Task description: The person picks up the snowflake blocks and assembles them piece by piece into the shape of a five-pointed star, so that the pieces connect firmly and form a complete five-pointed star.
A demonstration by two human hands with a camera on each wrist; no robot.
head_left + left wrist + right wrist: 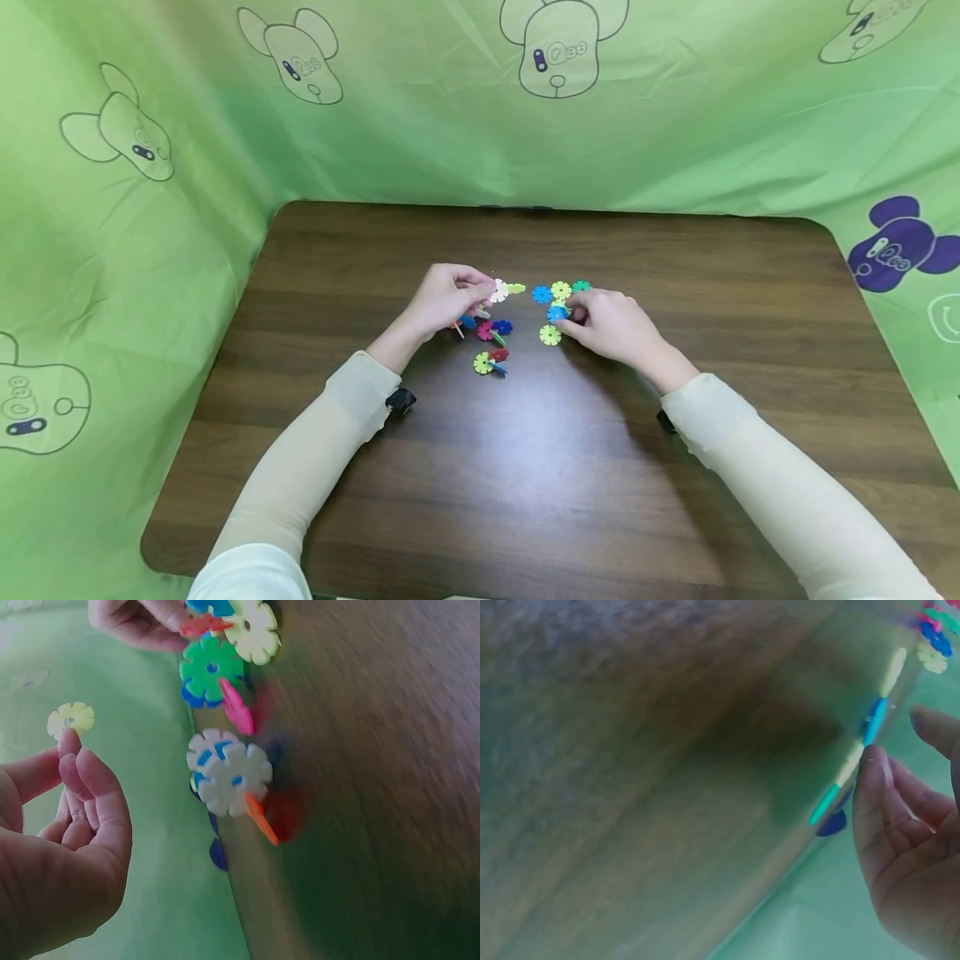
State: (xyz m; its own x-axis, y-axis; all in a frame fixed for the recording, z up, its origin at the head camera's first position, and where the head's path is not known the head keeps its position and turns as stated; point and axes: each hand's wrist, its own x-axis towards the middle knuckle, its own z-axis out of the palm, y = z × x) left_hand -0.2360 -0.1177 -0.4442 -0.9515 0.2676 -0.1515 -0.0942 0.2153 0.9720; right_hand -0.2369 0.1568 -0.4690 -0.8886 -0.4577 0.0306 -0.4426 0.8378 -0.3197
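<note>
Colourful plastic snowflake discs lie mid-table. My left hand pinches a pale yellow disc at its fingertips, raised just above the table; the left wrist view shows that hand holding the disc. Below it sits a joined cluster of pink, blue, red and yellow discs, with white discs nearest the wrist camera. My right hand pinches a blue disc beside loose blue, yellow and green discs. In the right wrist view the fingertips touch edge-on discs.
The brown wooden table is walled on three sides by a green cartoon-print cloth. A lone yellow disc lies just below my right hand. Both forearms wear cream sleeves.
</note>
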